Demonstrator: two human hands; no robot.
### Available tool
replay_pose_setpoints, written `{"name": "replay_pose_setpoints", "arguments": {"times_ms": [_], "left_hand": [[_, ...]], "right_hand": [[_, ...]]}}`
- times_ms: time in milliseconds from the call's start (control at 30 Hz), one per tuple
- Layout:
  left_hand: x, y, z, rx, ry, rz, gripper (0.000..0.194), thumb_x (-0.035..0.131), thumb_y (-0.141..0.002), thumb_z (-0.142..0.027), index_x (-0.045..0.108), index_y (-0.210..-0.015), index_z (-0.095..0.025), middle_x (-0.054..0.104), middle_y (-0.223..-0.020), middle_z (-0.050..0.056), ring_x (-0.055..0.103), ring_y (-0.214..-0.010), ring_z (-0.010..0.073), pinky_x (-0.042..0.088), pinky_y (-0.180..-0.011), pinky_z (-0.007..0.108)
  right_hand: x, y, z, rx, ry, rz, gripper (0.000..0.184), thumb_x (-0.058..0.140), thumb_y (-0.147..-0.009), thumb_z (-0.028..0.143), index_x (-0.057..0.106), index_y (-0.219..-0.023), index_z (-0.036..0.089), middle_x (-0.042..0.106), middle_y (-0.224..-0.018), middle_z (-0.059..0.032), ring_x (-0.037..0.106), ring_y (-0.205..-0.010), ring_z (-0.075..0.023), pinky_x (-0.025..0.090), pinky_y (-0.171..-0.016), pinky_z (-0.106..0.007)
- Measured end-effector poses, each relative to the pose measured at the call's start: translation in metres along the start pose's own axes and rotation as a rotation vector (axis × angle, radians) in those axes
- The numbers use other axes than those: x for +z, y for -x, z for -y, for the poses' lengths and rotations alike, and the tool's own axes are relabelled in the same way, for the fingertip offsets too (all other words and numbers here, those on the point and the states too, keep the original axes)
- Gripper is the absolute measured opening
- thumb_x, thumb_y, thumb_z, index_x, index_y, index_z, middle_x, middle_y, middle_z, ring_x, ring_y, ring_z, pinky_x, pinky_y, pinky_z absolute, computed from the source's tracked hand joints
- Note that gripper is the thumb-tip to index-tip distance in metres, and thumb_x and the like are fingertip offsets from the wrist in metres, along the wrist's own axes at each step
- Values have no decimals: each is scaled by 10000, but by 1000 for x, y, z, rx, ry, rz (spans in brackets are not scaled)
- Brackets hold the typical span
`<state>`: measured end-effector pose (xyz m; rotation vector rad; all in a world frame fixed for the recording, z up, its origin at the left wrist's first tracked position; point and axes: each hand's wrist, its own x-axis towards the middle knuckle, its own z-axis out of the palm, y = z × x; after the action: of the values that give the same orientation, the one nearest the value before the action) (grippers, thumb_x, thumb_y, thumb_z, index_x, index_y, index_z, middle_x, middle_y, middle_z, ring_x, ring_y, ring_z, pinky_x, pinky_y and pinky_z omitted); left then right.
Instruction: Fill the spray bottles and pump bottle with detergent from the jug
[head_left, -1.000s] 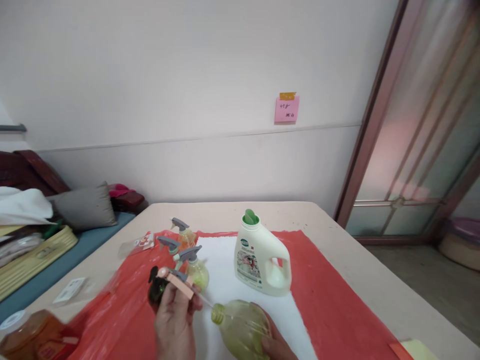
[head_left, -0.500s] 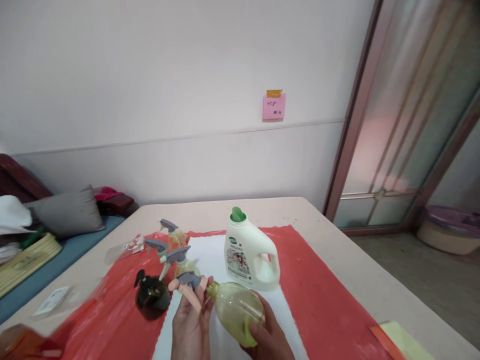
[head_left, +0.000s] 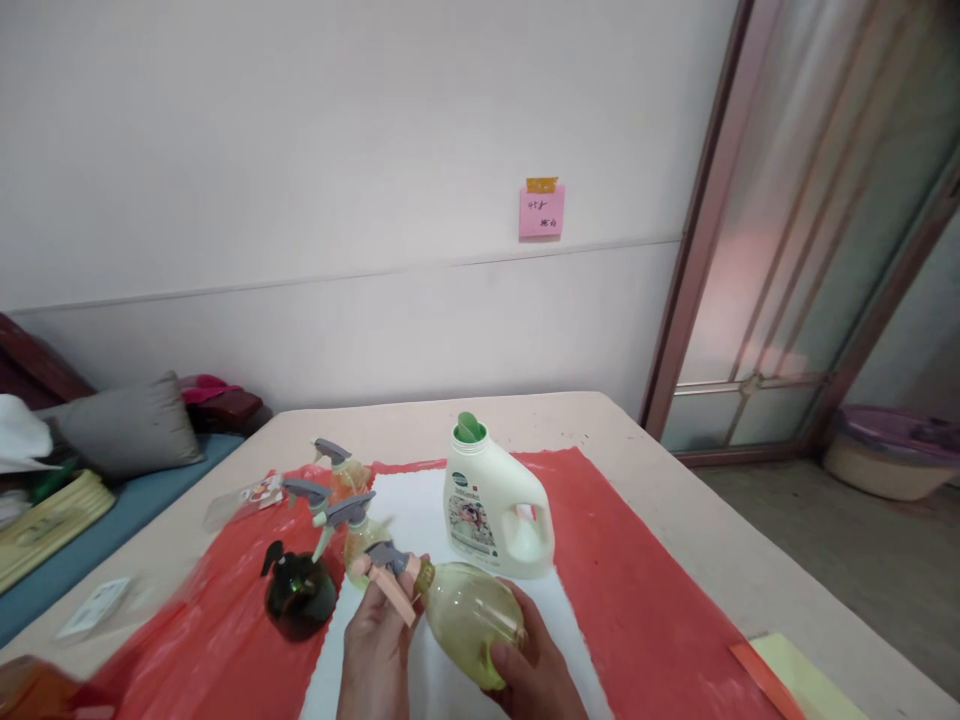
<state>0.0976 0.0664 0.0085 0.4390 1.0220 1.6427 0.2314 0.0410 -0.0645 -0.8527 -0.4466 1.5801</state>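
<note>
A clear yellowish spray bottle (head_left: 472,615) lies tilted across the middle, its neck pointing left. My right hand (head_left: 536,655) is wrapped round its base, thumb on the near side. At the neck, my left hand (head_left: 382,630) has its fingers closed on the pink and grey trigger head (head_left: 394,572), whose collar meets the bottle mouth. Whether it is screwed tight cannot be seen. Just behind stands a pale green detergent jug (head_left: 495,510) with a green spout showing. Left of my hands are a dark pump bottle (head_left: 300,597) and a yellowish spray bottle (head_left: 364,545).
Further left stands an orange-tinted spray bottle (head_left: 351,480), with another grey trigger head (head_left: 307,492) nearby. White paper (head_left: 412,490) lies over a red sheet (head_left: 637,590) on the table. An orange object (head_left: 34,685) sits at the lower left, yellow paper (head_left: 802,675) at the lower right.
The whole view has shifted slightly, so things sit a little further left. Between my hands, the trigger head has turned slightly and its collar sits closer to the bottle's neck.
</note>
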Motion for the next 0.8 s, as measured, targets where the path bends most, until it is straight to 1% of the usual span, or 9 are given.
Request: {"name": "replay_pose_setpoints", "arguments": {"times_ms": [100,167,267,367,400,533,667,733,800], "left_hand": [[1,-1,-3,15,-8,-15,425,946,-521,-275,719,-874,-211,768,-956,37,746,-947,272,598,-807,332],[0,-2,-2,16,-8,-22,395,942,-521,-273,717,-839,-206,762,-926,39,742,-962,283,600,-822,349],[-4,-3,0,6,-5,-4,389,938,-539,-329,724,-837,-198,755,-905,44,731,-994,287,599,-842,353],[-8,-4,1,-45,-32,31,399,931,-561,-373,738,-847,-173,755,-892,65,731,-983,293,601,-842,364],[-9,-4,1,-43,-35,43,393,931,-566,-366,741,-849,-171,755,-899,65,729,-990,290,599,-854,364],[-13,-8,5,52,-86,53,379,924,-590,-360,757,-876,-174,760,-983,58,712,-1049,268,584,-892,328],[-16,-9,7,31,-149,63,407,921,-572,-418,771,-840,-150,771,-995,110,707,-1056,315,593,-862,359],[-16,-10,6,26,-140,48,412,925,-550,-435,771,-814,-157,779,-964,112,708,-1050,323,588,-865,369],[-16,-12,6,12,-173,43,437,930,-534,-434,777,-834,-156,781,-966,116,705,-1056,329,583,-869,368]], "right_hand": [[1,1,1,-4,10,5,906,909,-475,519,515,-1256,282,669,-1192,-112,650,-1010,-326,508,-698,-378],[2,2,1,6,29,12,920,909,-474,528,507,-1262,277,675,-1171,-107,655,-993,-321,501,-674,-358],[5,4,1,17,42,11,946,914,-465,529,484,-1263,261,677,-1162,-105,660,-966,-304,507,-657,-346],[8,5,2,21,16,11,972,917,-455,524,457,-1264,248,676,-1169,-108,661,-979,-304,525,-690,-364],[8,5,3,20,13,15,974,916,-457,523,450,-1267,246,680,-1161,-106,661,-980,-300,525,-694,-361],[7,5,6,2,41,35,954,904,-485,525,448,-1274,245,700,-1107,-94,669,-921,-275,513,-654,-335],[4,5,9,-14,46,25,920,908,-480,521,493,-1255,249,711,-1089,-79,681,-909,-274,521,-639,-326],[3,5,8,3,55,14,917,910,-477,526,511,-1255,248,717,-1083,-70,688,-888,-252,520,-615,-294],[1,5,5,51,66,33,898,900,-506,551,523,-1260,241,725,-1012,-46,688,-775,-195,487,-549,-235]]}}
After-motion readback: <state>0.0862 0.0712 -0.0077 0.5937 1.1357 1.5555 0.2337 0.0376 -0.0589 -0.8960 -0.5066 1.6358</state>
